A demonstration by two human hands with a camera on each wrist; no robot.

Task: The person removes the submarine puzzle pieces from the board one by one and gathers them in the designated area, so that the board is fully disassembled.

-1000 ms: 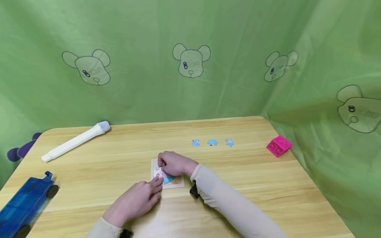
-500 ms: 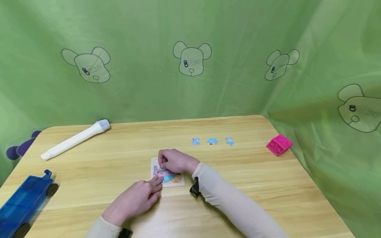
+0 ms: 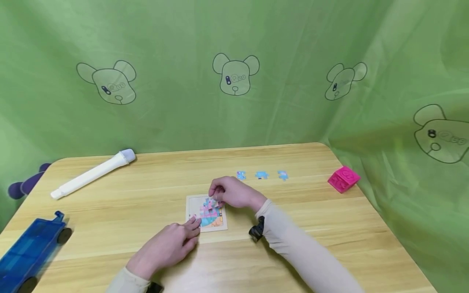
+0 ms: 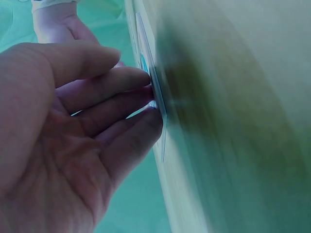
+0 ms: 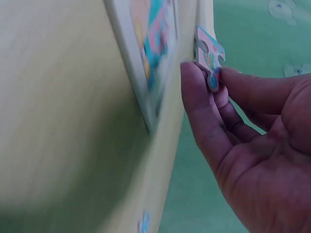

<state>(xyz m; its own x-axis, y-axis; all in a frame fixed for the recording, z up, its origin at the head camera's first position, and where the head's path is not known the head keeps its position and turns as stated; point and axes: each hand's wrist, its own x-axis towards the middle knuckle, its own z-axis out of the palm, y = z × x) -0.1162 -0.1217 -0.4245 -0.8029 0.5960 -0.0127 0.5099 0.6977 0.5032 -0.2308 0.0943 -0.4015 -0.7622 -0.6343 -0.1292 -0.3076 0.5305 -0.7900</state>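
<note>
A small square jigsaw puzzle board (image 3: 196,202) with a pale rim lies on the table, partly filled with pink, blue and orange pieces. On its lower left corner rest the fingertips of my left hand (image 3: 169,244), fingers loosely extended. Above the board's upper right part, my right hand (image 3: 236,192) pinches a jigsaw piece between thumb and fingers. In the right wrist view this jigsaw piece (image 5: 208,56) is pink and blue and held clear of the board. My left wrist view shows the left fingers (image 4: 138,131) against the board's edge.
Three loose blue jigsaw pieces (image 3: 261,175) lie in a row behind the right hand. At the right edge sits a pink block (image 3: 344,179). A white stick-shaped object (image 3: 93,173) and a blue toy wagon (image 3: 31,248) are on the left. Green cloth (image 3: 234,122) hangs behind the table.
My right hand has lifted away from the board's upper left part and moved right, now with a jigsaw piece visible in its pinch. More of the board is uncovered. The left hand has stayed put.
</note>
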